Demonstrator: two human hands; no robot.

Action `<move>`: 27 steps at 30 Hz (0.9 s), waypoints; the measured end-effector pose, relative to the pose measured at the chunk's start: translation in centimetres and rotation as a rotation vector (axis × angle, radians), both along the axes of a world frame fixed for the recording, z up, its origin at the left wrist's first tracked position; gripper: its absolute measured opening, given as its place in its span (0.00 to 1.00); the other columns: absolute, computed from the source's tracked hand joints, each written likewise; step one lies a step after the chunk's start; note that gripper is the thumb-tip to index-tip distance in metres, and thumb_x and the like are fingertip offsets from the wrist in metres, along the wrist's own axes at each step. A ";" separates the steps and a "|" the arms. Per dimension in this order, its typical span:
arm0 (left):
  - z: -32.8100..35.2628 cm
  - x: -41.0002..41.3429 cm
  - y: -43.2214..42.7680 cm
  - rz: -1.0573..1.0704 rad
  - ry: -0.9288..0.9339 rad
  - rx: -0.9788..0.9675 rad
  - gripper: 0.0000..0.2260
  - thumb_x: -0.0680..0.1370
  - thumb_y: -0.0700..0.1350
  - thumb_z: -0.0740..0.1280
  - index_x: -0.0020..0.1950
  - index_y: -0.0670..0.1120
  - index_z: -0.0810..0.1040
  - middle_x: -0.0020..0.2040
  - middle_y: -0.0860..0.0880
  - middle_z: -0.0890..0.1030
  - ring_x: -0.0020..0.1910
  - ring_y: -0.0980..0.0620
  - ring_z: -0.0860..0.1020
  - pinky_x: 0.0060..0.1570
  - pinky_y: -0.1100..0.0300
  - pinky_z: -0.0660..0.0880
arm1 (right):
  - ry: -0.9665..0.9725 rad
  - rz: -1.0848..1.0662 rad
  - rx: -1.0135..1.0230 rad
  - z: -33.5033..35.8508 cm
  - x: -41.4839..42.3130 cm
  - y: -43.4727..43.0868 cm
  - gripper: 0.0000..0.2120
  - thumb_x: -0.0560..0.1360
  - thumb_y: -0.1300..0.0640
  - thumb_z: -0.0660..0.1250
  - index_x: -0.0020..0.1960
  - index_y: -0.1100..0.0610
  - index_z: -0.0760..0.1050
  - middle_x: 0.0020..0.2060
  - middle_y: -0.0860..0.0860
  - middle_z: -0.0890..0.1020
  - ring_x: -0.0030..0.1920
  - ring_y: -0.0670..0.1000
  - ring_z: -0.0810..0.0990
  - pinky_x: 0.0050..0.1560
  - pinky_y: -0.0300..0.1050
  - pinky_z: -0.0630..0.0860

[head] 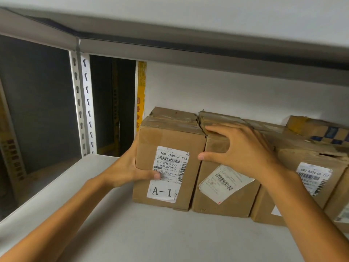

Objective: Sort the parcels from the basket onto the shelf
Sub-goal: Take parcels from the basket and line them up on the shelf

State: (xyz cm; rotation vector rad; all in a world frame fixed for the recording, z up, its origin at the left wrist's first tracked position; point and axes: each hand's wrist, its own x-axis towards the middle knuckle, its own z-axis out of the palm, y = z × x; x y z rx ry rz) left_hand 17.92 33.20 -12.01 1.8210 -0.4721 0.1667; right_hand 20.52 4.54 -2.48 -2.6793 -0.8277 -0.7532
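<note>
Shelf board: the pale grey shelf board [132,233] is stretching across the foreground, and both bare forearms are reaching in over it.
Left hand: the left hand [128,167] is gripping the A-1 box [170,140] by its left side. The fingers are wrapping out of sight round that side, and the thumb is pressing on the front, over the lower part of the shipping label [170,163].
A-1 box: it is standing upright on the board at the left end of the row, its right side touching its neighbour. A white sticker [162,191] reading A-1 is showing low on the front.
Right hand: the right hand [243,148] is holding the second box [226,205] at its top front edge. The fingers are curling over the crumpled top, and the thumb tip is pressing right at the seam between the two boxes.
Second box: it is standing upright, and its label is sitting crooked on the front.
Third box: the third box [294,159] is standing just beside the second, partly hidden by the right wrist.
Fourth box: only a sliver of the fourth box [340,210] is showing at the right edge.
Checked box: a checked box [321,129] is peeking over the third; on top of the row or behind it, I cannot tell.
Back wall: the white back wall [226,87] is running behind the row, with a yellow strip [141,86] hanging at its left edge.
Post: a white slotted post [83,103] is standing at the left between dark bays.
Upper shelf: the grey upper shelf [188,52] is crossing overhead.
</note>
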 end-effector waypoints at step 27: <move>5.3 -3.8 -3.1 0.468 -0.338 0.222 0.33 0.59 0.59 0.76 0.62 0.62 0.67 0.55 0.63 0.75 0.50 0.60 0.79 0.41 0.67 0.80 | -0.030 0.043 0.007 -1.1 0.5 -3.0 0.34 0.70 0.34 0.67 0.72 0.45 0.67 0.70 0.46 0.71 0.70 0.51 0.66 0.68 0.51 0.63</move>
